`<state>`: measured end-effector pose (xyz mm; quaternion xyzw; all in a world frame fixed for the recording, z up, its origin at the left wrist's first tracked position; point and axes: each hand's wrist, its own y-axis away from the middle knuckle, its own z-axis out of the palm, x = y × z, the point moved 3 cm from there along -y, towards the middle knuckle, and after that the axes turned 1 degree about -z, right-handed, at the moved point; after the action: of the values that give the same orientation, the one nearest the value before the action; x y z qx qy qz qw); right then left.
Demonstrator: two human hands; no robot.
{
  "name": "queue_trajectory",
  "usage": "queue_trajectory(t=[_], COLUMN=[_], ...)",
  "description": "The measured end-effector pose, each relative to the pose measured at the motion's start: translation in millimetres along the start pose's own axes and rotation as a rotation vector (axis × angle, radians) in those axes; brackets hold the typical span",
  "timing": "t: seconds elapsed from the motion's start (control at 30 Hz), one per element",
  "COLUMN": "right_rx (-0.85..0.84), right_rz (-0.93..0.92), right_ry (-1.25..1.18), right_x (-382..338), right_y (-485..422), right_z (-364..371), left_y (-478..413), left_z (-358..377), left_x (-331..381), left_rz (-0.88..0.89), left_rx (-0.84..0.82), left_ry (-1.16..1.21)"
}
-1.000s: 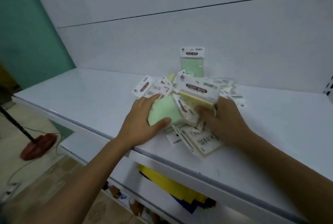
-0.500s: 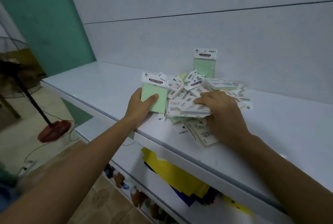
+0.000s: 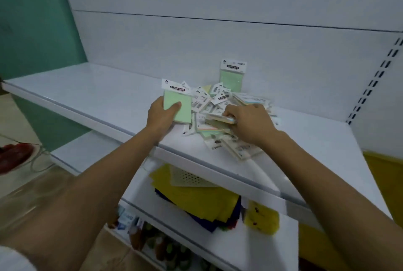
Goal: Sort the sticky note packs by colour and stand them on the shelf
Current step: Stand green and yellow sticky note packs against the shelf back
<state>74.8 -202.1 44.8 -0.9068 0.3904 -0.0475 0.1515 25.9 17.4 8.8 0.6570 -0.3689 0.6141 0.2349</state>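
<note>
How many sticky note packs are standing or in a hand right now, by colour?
Green: 2, the standing green sticky note pack at the white back panel and the held green sticky note pack in the left hand.
Pale yellow: 1, the pale yellow pack gripped by the right hand.
Total: 3.
Loose pile: uncounted.

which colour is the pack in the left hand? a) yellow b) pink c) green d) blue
c: the left hand grips a pale green sticky note pack, matching the green pack standing against the back panel.
</note>
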Motion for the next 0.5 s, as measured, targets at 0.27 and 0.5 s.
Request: queue_trajectory(t=[0.27,0.5], right_rx=[0.344,0.323], right_rz=[0.424,0.467], right_ry=[-0.698,-1.432], right_x=[-58,-177], right_y=[-18,-67], right_z=[-22,-5], left_y=[15,4], left_z=[-16,-142], left_x=[8,15], left_rz=[0.054,0.129], left_rx=[0.082,0.076], left_ry=[0.149,0.198])
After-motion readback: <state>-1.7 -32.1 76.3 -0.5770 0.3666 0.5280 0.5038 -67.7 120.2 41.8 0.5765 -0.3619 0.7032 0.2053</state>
